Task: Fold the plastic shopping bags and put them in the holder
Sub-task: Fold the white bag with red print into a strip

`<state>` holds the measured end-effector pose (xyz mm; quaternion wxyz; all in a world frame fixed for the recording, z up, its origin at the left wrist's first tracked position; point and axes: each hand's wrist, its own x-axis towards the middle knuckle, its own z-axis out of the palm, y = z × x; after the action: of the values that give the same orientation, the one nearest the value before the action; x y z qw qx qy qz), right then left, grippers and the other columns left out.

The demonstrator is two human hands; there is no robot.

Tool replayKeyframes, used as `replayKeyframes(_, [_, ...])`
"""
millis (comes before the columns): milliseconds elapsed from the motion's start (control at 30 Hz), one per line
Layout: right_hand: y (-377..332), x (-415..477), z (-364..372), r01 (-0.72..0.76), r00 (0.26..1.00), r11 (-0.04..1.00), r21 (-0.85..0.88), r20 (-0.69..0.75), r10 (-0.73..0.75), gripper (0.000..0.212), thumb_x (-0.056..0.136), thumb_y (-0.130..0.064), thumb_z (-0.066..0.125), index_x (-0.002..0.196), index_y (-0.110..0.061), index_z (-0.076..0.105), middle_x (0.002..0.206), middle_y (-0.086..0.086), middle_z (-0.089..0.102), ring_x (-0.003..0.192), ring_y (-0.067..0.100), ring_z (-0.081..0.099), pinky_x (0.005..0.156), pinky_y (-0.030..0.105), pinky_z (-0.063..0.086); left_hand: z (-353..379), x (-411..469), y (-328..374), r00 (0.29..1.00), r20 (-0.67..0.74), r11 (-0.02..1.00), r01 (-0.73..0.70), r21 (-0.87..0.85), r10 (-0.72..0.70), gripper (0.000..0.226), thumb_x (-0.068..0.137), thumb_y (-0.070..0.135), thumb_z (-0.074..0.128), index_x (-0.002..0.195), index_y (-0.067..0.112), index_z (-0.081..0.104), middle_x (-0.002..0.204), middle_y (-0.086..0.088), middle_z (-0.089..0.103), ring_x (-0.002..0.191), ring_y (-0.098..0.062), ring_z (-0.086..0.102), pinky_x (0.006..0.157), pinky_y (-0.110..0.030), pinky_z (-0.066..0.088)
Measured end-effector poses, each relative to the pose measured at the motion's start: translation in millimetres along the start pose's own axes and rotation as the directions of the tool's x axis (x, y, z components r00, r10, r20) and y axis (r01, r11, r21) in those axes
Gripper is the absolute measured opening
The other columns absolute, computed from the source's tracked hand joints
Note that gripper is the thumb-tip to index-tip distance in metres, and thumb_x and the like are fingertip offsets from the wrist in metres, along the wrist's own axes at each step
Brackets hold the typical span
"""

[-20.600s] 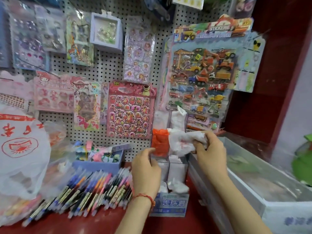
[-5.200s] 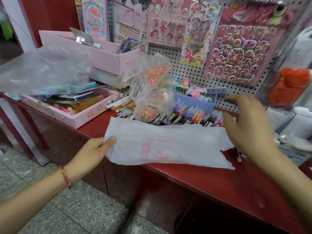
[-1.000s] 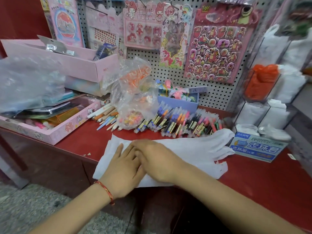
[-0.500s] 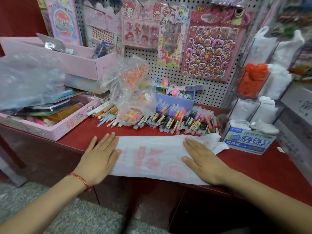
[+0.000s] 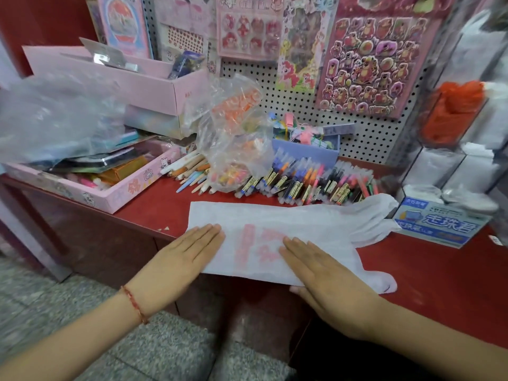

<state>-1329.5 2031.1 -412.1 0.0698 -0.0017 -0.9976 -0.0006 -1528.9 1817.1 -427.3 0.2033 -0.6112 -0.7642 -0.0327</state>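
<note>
You have one white bag (image 5: 302,226) in front of you, and it lies flat on the red counter (image 5: 439,276). Its long axis runs left to right along the counter's front edge. The closed end is to your left, and the two handles point right, toward the blue box (image 5: 439,225). The upper handle touches or nearly touches that box, and the lower one lies on bare counter. The bag's near edge reaches just past the counter's front edge. A faint red print shows through the plastic between your two hands.

Your left hand (image 5: 184,257) is palm down with its fingers straight and close together. Only the fingertips rest on the bag's near left corner. Your right hand (image 5: 327,279) is flat in the same way, fingers straight and together, and it presses the bag's middle at the near edge. Neither hand grips anything.

Behind the bag lies one heap of pens (image 5: 302,185), too many to count, with one crumpled clear bag (image 5: 233,133) beside it. One pink tray (image 5: 115,195) sits to the left. The clear holder (image 5: 428,160) stands at the far right, and one of its compartments is stuffed with orange bags (image 5: 453,111).
</note>
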Motion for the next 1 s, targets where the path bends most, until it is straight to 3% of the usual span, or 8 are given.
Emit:
replayKeyframes(233, [30, 6, -25, -0.012, 0.999, 0.909, 0.416, 0.051, -0.01, 0.061, 0.092, -0.058, 0.031, 0.132, -0.018, 0.053, 0.138, -0.017, 0.041, 0.128, -0.016, 0.029, 0.106, 0.003, 0.016, -1, -12, -31, 0.994, -0.071, 0.862, 0.04, -0.505, -0.088, 0.044, 0.1, 0.044, 0.023, 0.129, 0.027, 0.05, 0.134, 0.003, 0.053, 0.132, 0.003, 0.035, 0.111, -0.016, 0.021])
replayKeyframes(333, [51, 14, -45, -0.197, 0.978, 0.806, 0.558, 0.168, 0.123, 0.016, 0.09, -0.023, 0.061, 0.104, -0.025, 0.068, 0.104, -0.028, 0.064, 0.097, -0.016, 0.054, 0.085, 0.003, 0.037, -7, -5, -32, 0.946, -0.014, 0.667, 0.218, -0.712, -0.323, 0.042, 0.086, 0.069, 0.031, 0.115, 0.052, 0.057, 0.117, 0.027, 0.062, 0.111, 0.01, 0.053, 0.097, -0.007, 0.036])
replayKeyframes(400, [63, 19, -57, -0.304, 0.953, 0.674, 0.674, 0.199, 0.231, 0.02, 0.088, -0.012, 0.062, 0.071, -0.021, 0.064, 0.063, -0.021, 0.059, 0.06, -0.007, 0.053, 0.06, 0.008, 0.038, -4, -1, -35, 0.895, 0.044, 0.523, 0.299, -0.799, -0.444, 0.057, 0.078, 0.077, 0.037, 0.092, 0.033, 0.07, 0.09, 0.018, 0.069, 0.085, 0.003, 0.059, 0.078, -0.022, 0.048])
replayKeyframes(500, [74, 25, -59, -0.421, 0.884, 0.493, 0.761, 0.222, 0.412, 0.028, 0.086, -0.016, 0.064, 0.059, -0.016, 0.057, 0.049, -0.012, 0.052, 0.047, 0.002, 0.047, 0.048, 0.012, 0.036, -2, 13, -32, 0.79, 0.092, 0.378, 0.389, -0.84, -0.606, 0.06, 0.081, 0.065, 0.048, 0.082, 0.009, 0.068, 0.08, 0.005, 0.062, 0.077, -0.007, 0.053, 0.072, -0.031, 0.046])
replayKeyframes(633, [77, 36, -41, -0.522, 0.78, 0.482, 0.704, 0.166, 0.603, 0.032, 0.088, -0.024, 0.064, 0.069, 0.002, 0.061, 0.05, -0.003, 0.056, 0.046, 0.007, 0.049, 0.046, 0.02, 0.034, -2, 37, -11, 0.63, -0.03, 0.457, 0.528, -0.716, -0.776, 0.032, 0.096, 0.023, 0.049, 0.067, 0.011, 0.057, 0.063, -0.002, 0.059, 0.067, -0.022, 0.057, 0.06, -0.023, 0.039])
replayKeyframes(767, [74, 47, -30, -0.606, 0.709, 0.614, 0.505, -0.006, 0.705, 0.047, 0.091, -0.032, 0.059, 0.073, 0.012, 0.058, 0.063, 0.021, 0.054, 0.06, 0.022, 0.047, 0.052, 0.032, 0.027, -3, 52, -7, 0.641, -0.105, 0.629, 0.685, -0.367, -0.76, 0.032, 0.097, 0.023, 0.046, 0.067, 0.012, 0.042, 0.062, -0.019, 0.059, 0.065, -0.042, 0.057, 0.057, -0.035, 0.03])
replayKeyframes(867, [70, 47, -22, -0.649, 0.692, 0.669, 0.362, -0.085, 0.717, 0.038, 0.093, -0.033, 0.053, 0.067, -0.006, 0.047, 0.056, 0.002, 0.043, 0.059, 0.02, 0.045, 0.05, 0.032, 0.026, -5, 62, -7, 0.655, -0.045, 0.656, 0.747, -0.109, -0.754, 0.027, 0.098, 0.024, 0.042, 0.082, 0.007, 0.055, 0.074, -0.019, 0.066, 0.075, -0.039, 0.062, 0.065, -0.034, 0.026])
replayKeyframes(1000, [65, 47, -16, -0.657, 0.71, 0.722, 0.219, -0.142, 0.69, 0.028, 0.096, -0.034, 0.046, 0.098, -0.006, 0.051, 0.065, 0.0, 0.045, 0.075, 0.028, 0.056, 0.056, 0.031, 0.033, -7, 64, -8, 0.609, -0.014, 0.609, 0.793, -0.012, -0.793, 0.01, 0.082, 0.005, 0.06, 0.091, 0.001, 0.058, 0.081, -0.022, 0.061, 0.082, -0.039, 0.056, 0.073, -0.042, 0.033])
